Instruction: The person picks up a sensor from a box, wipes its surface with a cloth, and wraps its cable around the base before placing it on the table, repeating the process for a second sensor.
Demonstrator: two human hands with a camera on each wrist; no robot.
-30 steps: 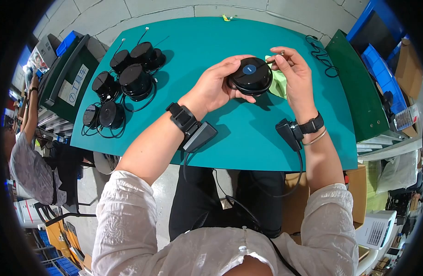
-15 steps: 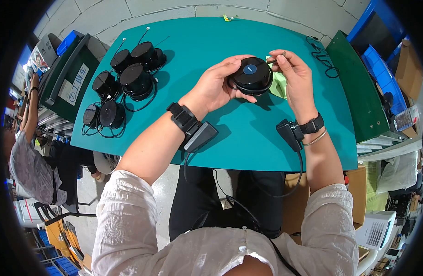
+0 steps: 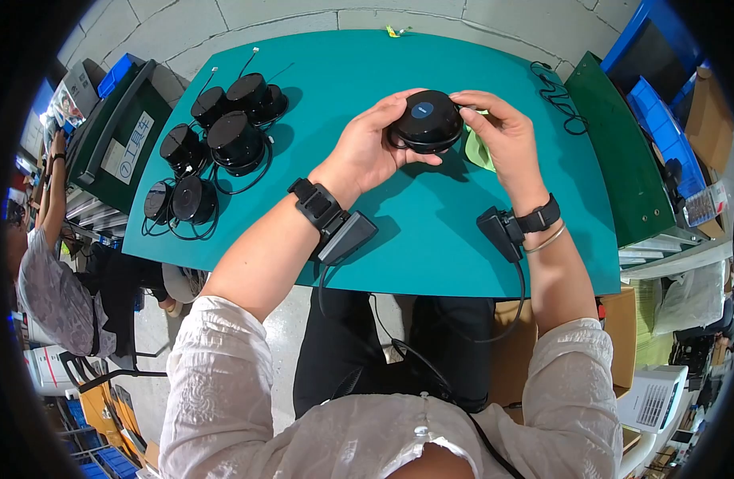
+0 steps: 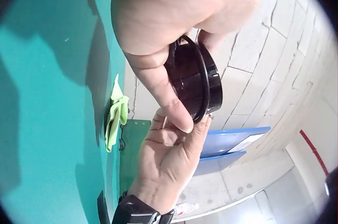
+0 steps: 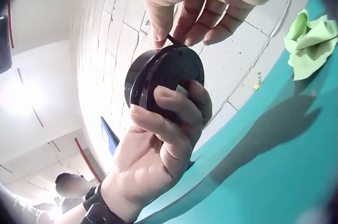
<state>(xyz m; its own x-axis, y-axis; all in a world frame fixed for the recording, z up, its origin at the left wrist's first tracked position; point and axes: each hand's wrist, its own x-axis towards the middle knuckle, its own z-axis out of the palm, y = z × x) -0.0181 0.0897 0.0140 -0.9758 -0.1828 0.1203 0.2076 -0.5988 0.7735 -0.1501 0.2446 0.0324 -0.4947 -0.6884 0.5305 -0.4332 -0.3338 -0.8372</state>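
Observation:
My left hand (image 3: 365, 148) grips a glossy black round device (image 3: 428, 126) from its left side, above the table. A blue round label (image 3: 424, 110) marks the top of the device. Around its side runs a black cable (image 4: 204, 73), seen in the left wrist view. At the device's right edge, my right hand (image 3: 509, 142) pinches the cable's end part (image 5: 171, 39) between thumb and forefinger; its other fingers are loosely bent. In the right wrist view, the left fingers (image 5: 171, 105) curl over the device's underside.
Several similar black devices (image 3: 236, 142) with cables stand at the table's left. A light green cloth (image 3: 479, 150) lies beyond the right hand. A coiled black cable (image 3: 560, 100) is near the right edge of the green table (image 3: 367, 263). Another person (image 3: 56, 279) is at far left.
The right hand has moved left with the cable end, up to the device's edge. The device has shifted slightly up and left and tilted in the left hand.

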